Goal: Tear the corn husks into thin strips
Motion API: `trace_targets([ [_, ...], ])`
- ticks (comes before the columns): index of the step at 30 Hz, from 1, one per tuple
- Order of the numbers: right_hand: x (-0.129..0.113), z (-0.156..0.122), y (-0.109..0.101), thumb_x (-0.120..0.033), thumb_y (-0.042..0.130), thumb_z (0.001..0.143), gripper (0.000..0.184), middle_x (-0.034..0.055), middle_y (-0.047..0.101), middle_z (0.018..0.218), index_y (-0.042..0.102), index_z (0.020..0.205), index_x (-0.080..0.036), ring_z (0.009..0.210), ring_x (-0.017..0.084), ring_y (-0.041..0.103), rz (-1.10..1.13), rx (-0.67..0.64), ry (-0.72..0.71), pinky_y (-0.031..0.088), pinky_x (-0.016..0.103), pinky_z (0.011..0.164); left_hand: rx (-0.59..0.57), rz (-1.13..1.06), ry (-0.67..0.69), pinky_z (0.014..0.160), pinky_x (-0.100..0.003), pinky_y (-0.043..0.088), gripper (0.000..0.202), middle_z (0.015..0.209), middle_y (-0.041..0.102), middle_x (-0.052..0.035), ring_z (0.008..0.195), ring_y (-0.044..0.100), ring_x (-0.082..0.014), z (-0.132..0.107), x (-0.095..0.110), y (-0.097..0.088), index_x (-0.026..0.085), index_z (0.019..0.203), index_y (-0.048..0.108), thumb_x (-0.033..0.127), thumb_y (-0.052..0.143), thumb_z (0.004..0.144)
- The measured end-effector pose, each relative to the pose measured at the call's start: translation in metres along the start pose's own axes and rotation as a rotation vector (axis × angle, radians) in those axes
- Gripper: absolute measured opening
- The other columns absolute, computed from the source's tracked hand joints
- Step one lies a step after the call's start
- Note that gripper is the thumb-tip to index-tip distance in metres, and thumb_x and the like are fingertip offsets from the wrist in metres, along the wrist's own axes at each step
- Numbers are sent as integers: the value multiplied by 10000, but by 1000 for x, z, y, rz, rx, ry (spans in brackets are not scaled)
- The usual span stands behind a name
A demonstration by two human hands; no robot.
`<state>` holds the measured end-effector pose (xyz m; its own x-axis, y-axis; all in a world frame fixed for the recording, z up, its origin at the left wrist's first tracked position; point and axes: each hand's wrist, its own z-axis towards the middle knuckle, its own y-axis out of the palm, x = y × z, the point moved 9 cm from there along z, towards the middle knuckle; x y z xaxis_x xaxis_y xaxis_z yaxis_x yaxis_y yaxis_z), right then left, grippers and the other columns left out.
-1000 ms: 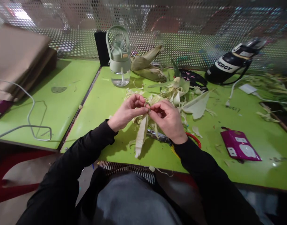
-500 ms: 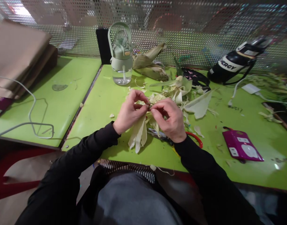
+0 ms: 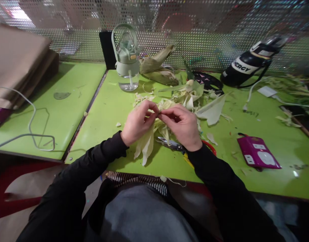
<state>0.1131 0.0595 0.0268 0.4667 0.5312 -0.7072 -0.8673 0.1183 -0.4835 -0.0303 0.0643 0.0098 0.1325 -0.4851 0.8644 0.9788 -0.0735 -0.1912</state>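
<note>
My left hand [image 3: 138, 123] and my right hand [image 3: 183, 126] meet over the green table [image 3: 111, 107], fingertips pinched together on a pale corn husk [image 3: 146, 144] that hangs down toward the table's front edge. Both hands are closed on the husk's upper end. Under my right wrist lie scissors [image 3: 174, 145] with a red handle. A heap of torn husk pieces [image 3: 192, 99] lies just behind my hands.
A pale green water bottle [image 3: 126, 57] stands at the back by whole husks [image 3: 156, 69]. A black bag [image 3: 250, 62] leans on the perforated screen. A magenta pouch [image 3: 257, 156] lies at right. White cable [image 3: 33, 127] and brown paper [image 3: 18, 64] sit on the left table.
The hanging husk has been drawn up and gathered shorter than a second ago. Both hands stay pinched together at the same spot, shifting slightly.
</note>
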Motion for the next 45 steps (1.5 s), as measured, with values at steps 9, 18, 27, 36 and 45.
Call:
trace_targets([
  [9,-7,1,-1,-309,690,923,119,6,631,838,665,841,-226,616,118,486,-24,-41,-30,396,279,537,-18,-117,-36,677,-213,574,128,911,642,-4,756,654,-88,4,0,-2,177,929,556,134,659,868],
  [18,-17,0,-3,-274,636,953,115,9,581,842,600,853,-231,625,131,450,-68,-17,-92,362,301,547,20,-301,-168,629,-192,576,169,968,588,5,760,680,-87,8,-8,-6,200,987,505,152,633,887],
  [27,-26,-1,8,-195,546,958,95,13,525,853,527,871,-230,730,159,490,-46,-168,-147,397,320,644,54,-242,-64,631,-192,534,190,974,590,0,667,582,-45,12,-7,-15,194,1048,513,82,563,903],
  [36,-14,-1,23,-188,545,959,101,-1,503,845,532,865,-223,737,150,481,4,-210,-200,386,308,655,66,-337,-208,618,-182,522,217,918,572,21,632,569,-32,17,-33,-10,182,994,515,2,561,883],
  [45,10,8,2,-307,581,954,117,10,569,874,583,878,-218,730,153,530,-17,10,-34,442,309,670,-255,-586,-699,678,-210,530,274,871,687,-52,674,633,-66,-4,-53,24,110,984,630,382,594,985],
])
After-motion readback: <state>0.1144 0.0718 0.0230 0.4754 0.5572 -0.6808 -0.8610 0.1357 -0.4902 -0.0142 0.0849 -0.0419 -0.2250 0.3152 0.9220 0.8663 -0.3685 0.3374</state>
